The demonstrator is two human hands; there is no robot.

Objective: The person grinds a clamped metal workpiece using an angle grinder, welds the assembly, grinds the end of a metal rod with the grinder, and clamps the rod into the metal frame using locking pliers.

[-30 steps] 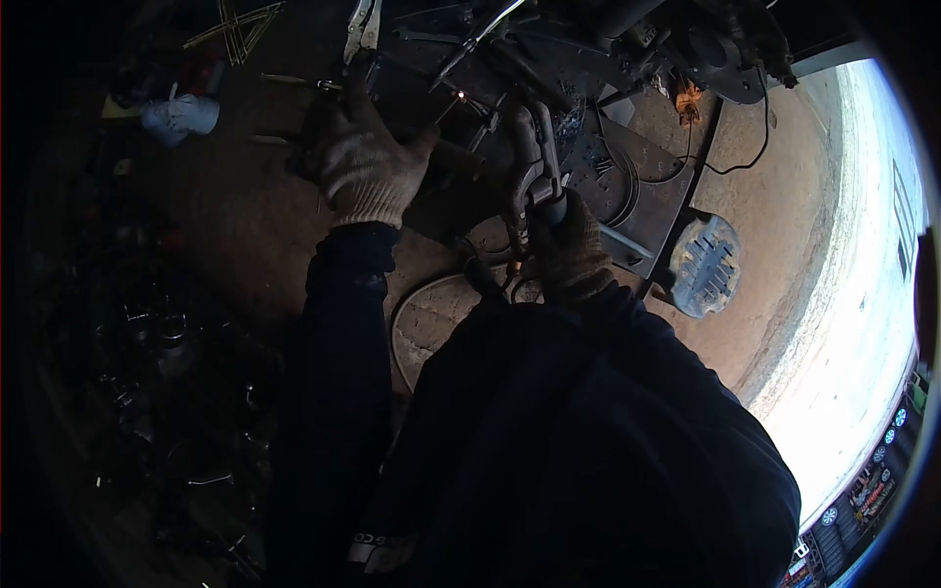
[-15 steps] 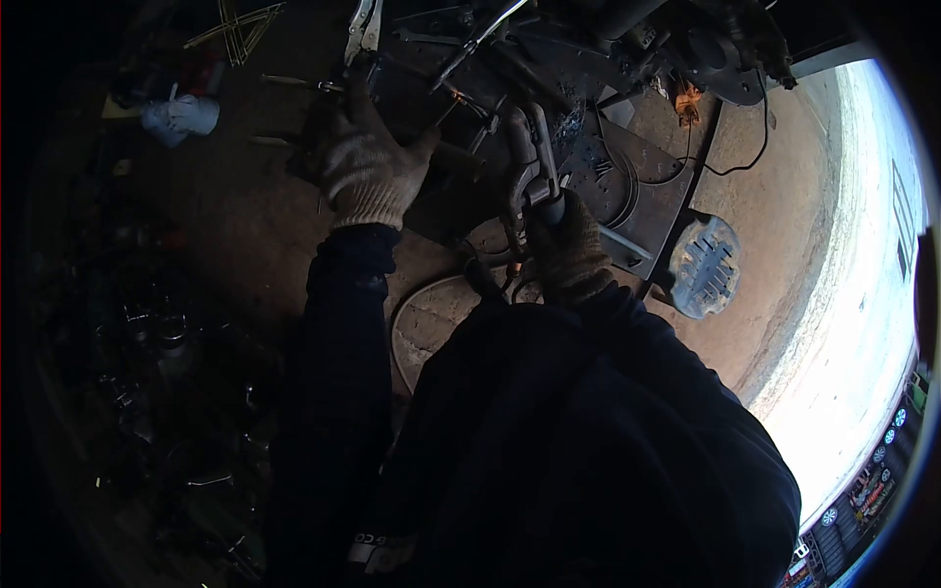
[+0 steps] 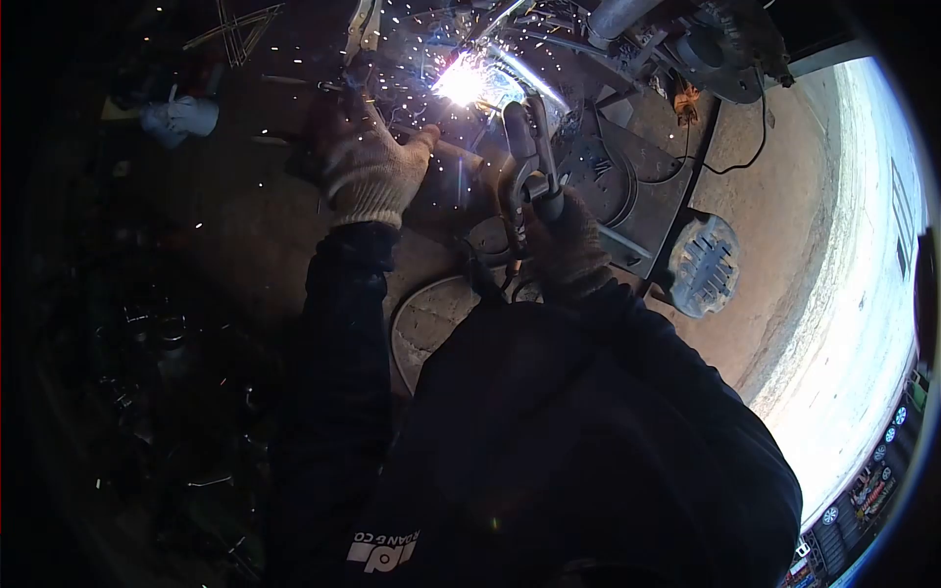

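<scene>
My left hand (image 3: 368, 171), in a knitted work glove, reaches forward with its thumb stretched to the right. Its fingers are partly lost in shadow, near the lower end of locking pliers (image 3: 361, 34). A metal tube (image 3: 446, 152) lies beside the thumb. My right hand (image 3: 570, 245), also gloved, is closed round the dark handle of a welding handpiece (image 3: 551, 204); a curved, clamp-like dark metal part (image 3: 518, 137) stands right beside it. Ahead of both hands burns a bright welding arc (image 3: 461, 83), throwing sparks. Its glare hides the joint and the tip of the handpiece.
Thin rods (image 3: 235, 34) and a pale crumpled cloth (image 3: 180, 118) lie at upper left. A dark metal plate (image 3: 647, 216) carries small loose pieces. A worn pad (image 3: 706, 267) sits at its right. A black cable (image 3: 735, 169) loops nearby, and machinery (image 3: 716, 49) stands at upper right.
A bright arc with flying sparks has appeared between my hands and lights up the metal parts. Both hands have stayed almost where they were.
</scene>
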